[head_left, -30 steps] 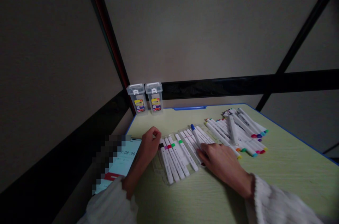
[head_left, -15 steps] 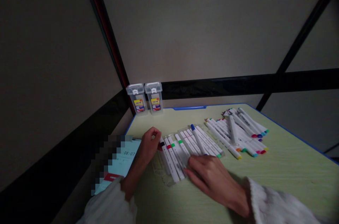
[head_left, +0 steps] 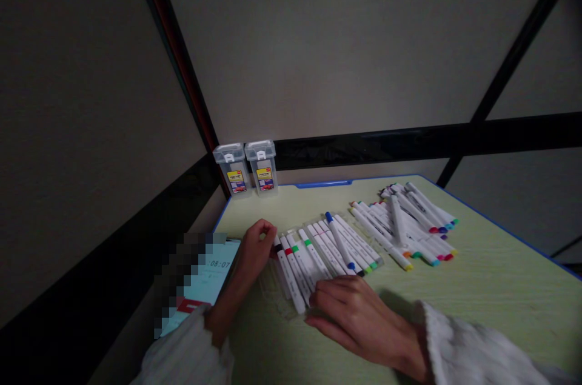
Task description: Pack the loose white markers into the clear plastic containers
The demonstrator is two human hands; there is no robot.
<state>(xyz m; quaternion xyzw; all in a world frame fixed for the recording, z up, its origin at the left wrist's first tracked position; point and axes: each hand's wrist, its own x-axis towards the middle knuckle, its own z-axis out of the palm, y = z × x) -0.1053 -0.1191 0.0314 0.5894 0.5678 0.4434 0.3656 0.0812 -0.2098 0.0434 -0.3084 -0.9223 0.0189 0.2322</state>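
While your left hand (head_left: 258, 245) is at the upper left corner of the clear holder (head_left: 269, 288), its fingers are curled in, their tips against the top end of the black-banded marker (head_left: 291, 284); you cannot tell from here whether they pinch it. Your right hand (head_left: 357, 318) is at the holder's near right side, fingers bent and half closed over the lower marker ends (what its fingertips have hold of, if anything, is hidden). The red-banded marker (head_left: 299, 270) and the green-banded markers (head_left: 321, 267) lie in the holder. Just right of it, your blue-capped marker (head_left: 339, 239) slants across a row of white markers (head_left: 357, 239). Farther right of the holder is a marker heap (head_left: 398, 221) on the surface (head_left: 500, 288); beyond it, to the left, stand two lidded boxes (head_left: 260, 164), and left of it is a lit screen (head_left: 207, 276).
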